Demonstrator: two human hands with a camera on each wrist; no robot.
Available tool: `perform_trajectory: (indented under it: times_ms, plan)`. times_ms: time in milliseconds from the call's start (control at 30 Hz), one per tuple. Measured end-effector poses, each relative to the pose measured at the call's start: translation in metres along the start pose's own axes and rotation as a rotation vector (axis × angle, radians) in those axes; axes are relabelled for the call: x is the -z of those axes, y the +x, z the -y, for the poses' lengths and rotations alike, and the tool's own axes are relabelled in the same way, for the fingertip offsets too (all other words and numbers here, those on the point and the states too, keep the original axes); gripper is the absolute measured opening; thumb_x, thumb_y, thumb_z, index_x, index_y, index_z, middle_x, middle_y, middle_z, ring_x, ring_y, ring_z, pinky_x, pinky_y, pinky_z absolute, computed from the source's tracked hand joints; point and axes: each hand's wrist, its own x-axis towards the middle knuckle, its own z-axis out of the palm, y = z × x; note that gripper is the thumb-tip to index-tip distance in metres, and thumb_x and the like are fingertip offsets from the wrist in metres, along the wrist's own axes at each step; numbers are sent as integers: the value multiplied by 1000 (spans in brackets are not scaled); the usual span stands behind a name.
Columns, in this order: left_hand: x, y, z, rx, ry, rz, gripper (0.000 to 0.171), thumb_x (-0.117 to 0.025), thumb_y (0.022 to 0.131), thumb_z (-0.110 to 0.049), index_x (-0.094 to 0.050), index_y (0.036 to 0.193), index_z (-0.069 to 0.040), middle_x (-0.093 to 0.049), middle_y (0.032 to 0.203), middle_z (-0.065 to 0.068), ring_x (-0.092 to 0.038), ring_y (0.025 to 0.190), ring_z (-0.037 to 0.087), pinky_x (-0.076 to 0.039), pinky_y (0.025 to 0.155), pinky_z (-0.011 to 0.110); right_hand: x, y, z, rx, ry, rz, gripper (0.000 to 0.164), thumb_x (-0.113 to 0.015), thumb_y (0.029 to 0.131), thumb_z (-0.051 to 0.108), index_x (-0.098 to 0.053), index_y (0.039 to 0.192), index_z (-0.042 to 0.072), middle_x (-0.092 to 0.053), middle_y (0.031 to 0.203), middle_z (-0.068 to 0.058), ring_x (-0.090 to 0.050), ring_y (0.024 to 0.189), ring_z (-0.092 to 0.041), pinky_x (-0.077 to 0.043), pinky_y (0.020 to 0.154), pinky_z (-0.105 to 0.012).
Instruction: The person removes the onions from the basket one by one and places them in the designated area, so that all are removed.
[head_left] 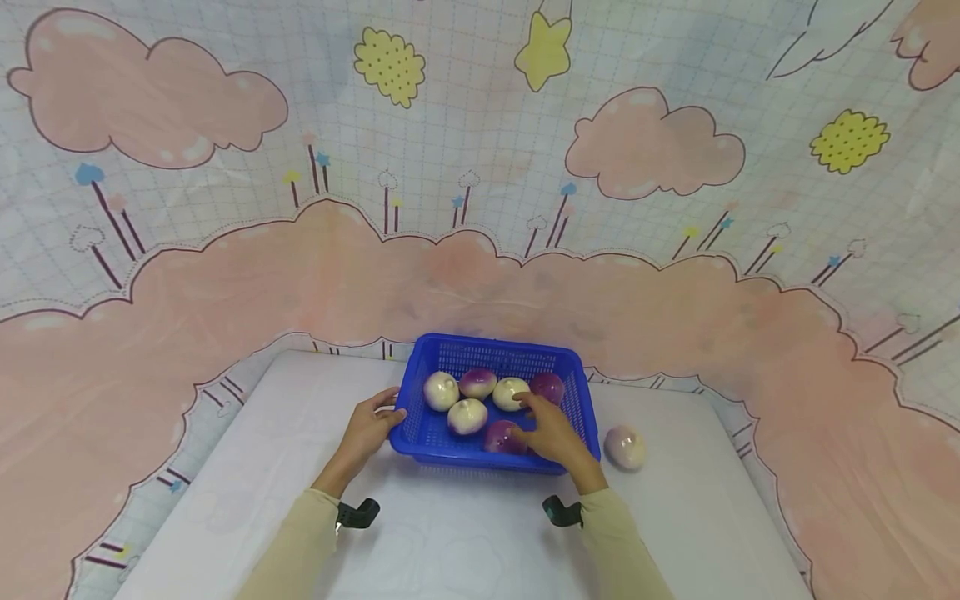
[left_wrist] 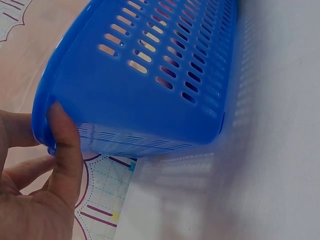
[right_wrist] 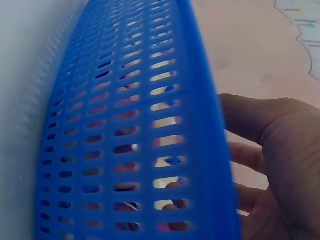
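Observation:
A blue plastic basket (head_left: 480, 460) with slotted walls holds several glossy purple-and-white onions (head_left: 467, 417). At its left end my left hand (head_left: 372, 425) grips the rim; the left wrist view shows the thumb (left_wrist: 65, 135) against the outer wall and the fingers behind the rim. My right hand (head_left: 552, 429) reaches over the basket's front right, fingers spread. Its fingertips overlap a white onion (head_left: 510, 394), and its thumb lies over a purple onion (head_left: 501, 437). In the right wrist view the basket wall (right_wrist: 115, 130) hides the fingertips.
One loose onion (head_left: 625, 447) lies on the white table (head_left: 465, 542), just right of the basket. Behind the table hangs a cloth backdrop (head_left: 465, 292) with printed clouds and stars, close to the basket's far rim.

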Motion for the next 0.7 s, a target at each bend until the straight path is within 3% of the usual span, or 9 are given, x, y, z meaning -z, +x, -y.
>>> perform_trajectory:
  times_ms: [400, 700]
  plan:
    - [0, -3, 0, -18, -8, -3, 54, -59, 97, -11, -42, 147, -4, -51, 139, 22, -63, 113, 28, -57, 78, 28, -10, 6, -6, -104, 8, 126, 60, -76, 86, 28, -53, 137, 6, -64, 126, -20, -65, 107, -32, -53, 94, -50]
    - [-2, -5, 0, -15, -6, -8, 54, -59, 96, -11, -42, 147, -4, -52, 139, 23, -64, 111, 28, -57, 76, 26, -15, 14, -8, -144, -45, 221, 63, -78, 83, 32, -54, 137, 9, -67, 119, -13, -61, 112, -31, -48, 99, -53]
